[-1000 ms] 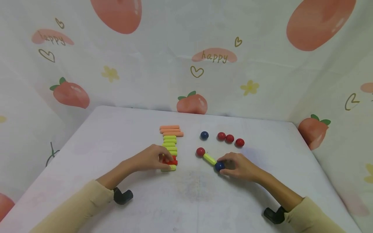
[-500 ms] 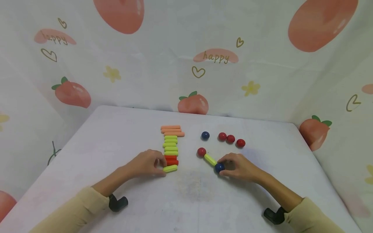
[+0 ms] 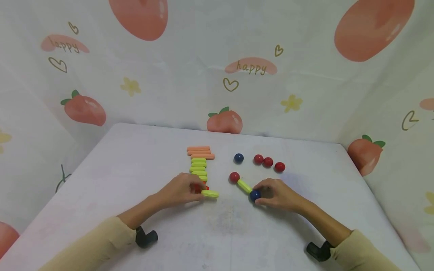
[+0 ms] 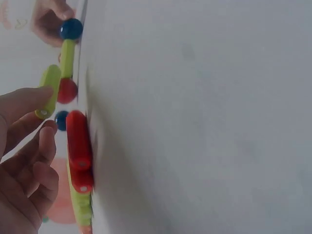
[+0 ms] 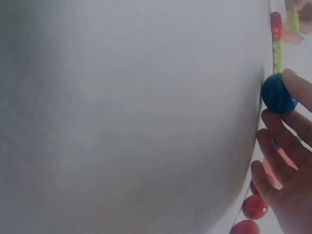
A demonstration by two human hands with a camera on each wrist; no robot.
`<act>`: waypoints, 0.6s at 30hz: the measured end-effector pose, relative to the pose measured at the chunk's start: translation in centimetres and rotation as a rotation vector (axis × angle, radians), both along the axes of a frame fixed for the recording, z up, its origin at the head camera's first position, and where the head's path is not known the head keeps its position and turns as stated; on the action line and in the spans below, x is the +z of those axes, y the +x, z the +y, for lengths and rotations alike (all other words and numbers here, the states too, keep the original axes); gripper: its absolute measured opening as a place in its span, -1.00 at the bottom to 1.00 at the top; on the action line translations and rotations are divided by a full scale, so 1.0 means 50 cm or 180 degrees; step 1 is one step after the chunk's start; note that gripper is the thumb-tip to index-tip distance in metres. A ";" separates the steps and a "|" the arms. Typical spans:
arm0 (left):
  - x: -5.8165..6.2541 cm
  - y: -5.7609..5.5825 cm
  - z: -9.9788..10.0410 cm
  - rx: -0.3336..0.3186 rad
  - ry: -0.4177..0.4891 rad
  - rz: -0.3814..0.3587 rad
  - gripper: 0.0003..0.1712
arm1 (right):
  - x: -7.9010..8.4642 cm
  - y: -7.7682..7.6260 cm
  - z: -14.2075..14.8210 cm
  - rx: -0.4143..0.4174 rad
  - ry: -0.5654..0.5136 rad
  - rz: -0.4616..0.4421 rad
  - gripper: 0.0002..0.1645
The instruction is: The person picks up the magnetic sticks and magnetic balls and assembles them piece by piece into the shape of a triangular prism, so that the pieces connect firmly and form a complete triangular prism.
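My left hand (image 3: 181, 190) pinches a yellow-green rod (image 3: 210, 194) between thumb and fingers. In the left wrist view that rod (image 4: 48, 92) is held off the table, tilted, with a small round silvery spot on its end. My right hand (image 3: 279, 195) holds a dark blue ball (image 3: 255, 195) between thumb and fingers. That ball touches one end of another yellow-green rod (image 3: 244, 186), and a red ball (image 3: 234, 177) sits at the rod's far end. Red rods (image 4: 79, 141) lie just beyond my left hand, partly hidden by it in the head view.
Several yellow-green rods (image 3: 198, 164) lie side by side beyond the red ones, then orange rods (image 3: 200, 152) at the back. Another blue ball (image 3: 239, 158) and three red balls (image 3: 268, 162) stand on the white table (image 3: 152, 146) behind the joined pieces.
The left hand drew back from the red rods, took the nearest yellow-green rod and carried it right toward the joined pieces. The right hand stays on the blue ball.
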State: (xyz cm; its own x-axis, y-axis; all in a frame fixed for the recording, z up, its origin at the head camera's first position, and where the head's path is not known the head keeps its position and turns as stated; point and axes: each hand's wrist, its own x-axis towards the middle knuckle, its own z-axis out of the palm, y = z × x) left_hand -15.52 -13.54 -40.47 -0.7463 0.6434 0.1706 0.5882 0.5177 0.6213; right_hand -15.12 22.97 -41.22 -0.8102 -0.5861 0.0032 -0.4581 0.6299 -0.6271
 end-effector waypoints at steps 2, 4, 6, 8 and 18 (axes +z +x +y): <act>0.000 -0.003 0.017 -0.0003 0.0060 -0.0078 -0.82 | -0.001 0.001 -0.001 -0.0002 0.0002 -0.0012 -0.53; 0.000 -0.005 0.037 0.0003 0.0082 -0.0183 -0.79 | -0.001 0.002 -0.002 -0.0008 0.0013 -0.0022 -0.53; 0.000 -0.007 0.059 -0.0008 0.0082 -0.0233 -0.77 | -0.001 0.003 -0.005 -0.0006 0.0025 -0.0008 -0.53; 0.002 -0.008 0.082 -0.0025 0.0054 -0.0273 -0.76 | -0.001 0.003 -0.007 0.0004 0.0039 -0.0001 -0.53; -0.015 -0.023 0.161 -0.0179 -0.0066 -0.0297 -0.76 | 0.003 0.001 -0.016 0.0029 0.0063 -0.0023 -0.53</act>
